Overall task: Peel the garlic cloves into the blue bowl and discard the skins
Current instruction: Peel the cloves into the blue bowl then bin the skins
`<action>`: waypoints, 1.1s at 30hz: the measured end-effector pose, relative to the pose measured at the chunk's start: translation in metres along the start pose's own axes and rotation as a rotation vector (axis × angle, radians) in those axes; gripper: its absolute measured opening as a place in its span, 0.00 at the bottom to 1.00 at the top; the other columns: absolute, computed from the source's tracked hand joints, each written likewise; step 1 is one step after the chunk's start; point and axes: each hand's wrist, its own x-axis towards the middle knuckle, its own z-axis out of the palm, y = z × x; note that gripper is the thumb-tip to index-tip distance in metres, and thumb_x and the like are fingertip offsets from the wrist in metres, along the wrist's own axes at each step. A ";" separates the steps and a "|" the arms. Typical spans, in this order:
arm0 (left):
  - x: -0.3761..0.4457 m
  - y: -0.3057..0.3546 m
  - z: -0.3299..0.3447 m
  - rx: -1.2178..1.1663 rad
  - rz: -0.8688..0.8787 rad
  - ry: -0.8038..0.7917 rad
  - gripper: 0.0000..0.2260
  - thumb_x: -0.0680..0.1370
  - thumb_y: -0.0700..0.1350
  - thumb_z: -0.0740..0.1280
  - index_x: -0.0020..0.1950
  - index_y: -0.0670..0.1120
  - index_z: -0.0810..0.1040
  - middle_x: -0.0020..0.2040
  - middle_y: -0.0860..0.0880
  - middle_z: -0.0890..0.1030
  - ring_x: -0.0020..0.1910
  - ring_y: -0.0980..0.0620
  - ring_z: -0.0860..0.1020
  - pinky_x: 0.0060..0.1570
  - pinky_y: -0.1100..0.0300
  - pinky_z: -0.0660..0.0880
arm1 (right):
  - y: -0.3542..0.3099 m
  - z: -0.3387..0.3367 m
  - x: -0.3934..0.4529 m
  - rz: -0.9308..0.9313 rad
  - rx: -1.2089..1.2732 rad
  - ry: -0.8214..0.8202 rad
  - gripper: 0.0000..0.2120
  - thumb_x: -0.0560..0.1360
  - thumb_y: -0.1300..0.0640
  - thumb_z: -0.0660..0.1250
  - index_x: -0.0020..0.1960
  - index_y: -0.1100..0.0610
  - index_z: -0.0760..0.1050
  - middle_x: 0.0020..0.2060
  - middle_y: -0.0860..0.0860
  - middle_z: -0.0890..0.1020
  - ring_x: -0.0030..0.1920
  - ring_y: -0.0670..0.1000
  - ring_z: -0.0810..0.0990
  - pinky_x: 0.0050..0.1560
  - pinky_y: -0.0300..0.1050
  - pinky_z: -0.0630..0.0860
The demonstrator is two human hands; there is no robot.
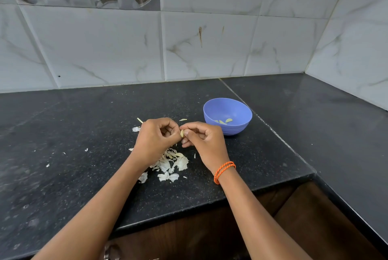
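Note:
A small pale garlic clove (pixel 182 133) sits pinched between my two hands above the black counter. My left hand (pixel 156 140) curls its fingers against the clove from the left. My right hand (pixel 202 139), an orange cord on its wrist, pinches the clove from the right with thumb and forefinger. The blue bowl (pixel 227 108) stands just right of my hands, with a few peeled cloves (pixel 225 121) in its bottom. A heap of white garlic skins (pixel 173 163) lies on the counter under my hands.
Loose skin flakes (pixel 136 128) and a thin stem piece (pixel 139 120) lie left of my hands on the black granite counter (pixel 63 134). Marble-tiled walls close the back and right. The counter's front edge steps back at the right above a brown cabinet (pixel 294 217).

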 end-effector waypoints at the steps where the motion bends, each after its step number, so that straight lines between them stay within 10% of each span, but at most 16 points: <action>1: 0.000 0.000 0.000 0.016 0.002 0.006 0.08 0.78 0.39 0.76 0.40 0.48 0.84 0.36 0.46 0.82 0.35 0.53 0.75 0.38 0.47 0.77 | 0.000 0.000 0.000 0.005 0.010 -0.007 0.08 0.81 0.69 0.69 0.54 0.63 0.87 0.43 0.56 0.88 0.41 0.56 0.88 0.45 0.50 0.87; 16: -0.003 0.005 0.000 -0.097 0.008 -0.018 0.05 0.81 0.43 0.76 0.55 0.49 0.90 0.49 0.53 0.90 0.47 0.49 0.88 0.51 0.50 0.85 | -0.002 -0.005 0.002 0.024 0.030 0.067 0.11 0.78 0.67 0.74 0.60 0.60 0.83 0.43 0.56 0.89 0.41 0.56 0.89 0.48 0.45 0.85; 33: -0.005 0.012 -0.006 -0.350 -0.109 -0.035 0.04 0.79 0.39 0.76 0.51 0.38 0.89 0.44 0.40 0.89 0.37 0.42 0.87 0.41 0.55 0.83 | 0.000 -0.004 0.001 -0.064 0.019 0.017 0.04 0.81 0.65 0.72 0.54 0.63 0.85 0.46 0.53 0.89 0.44 0.52 0.88 0.46 0.43 0.84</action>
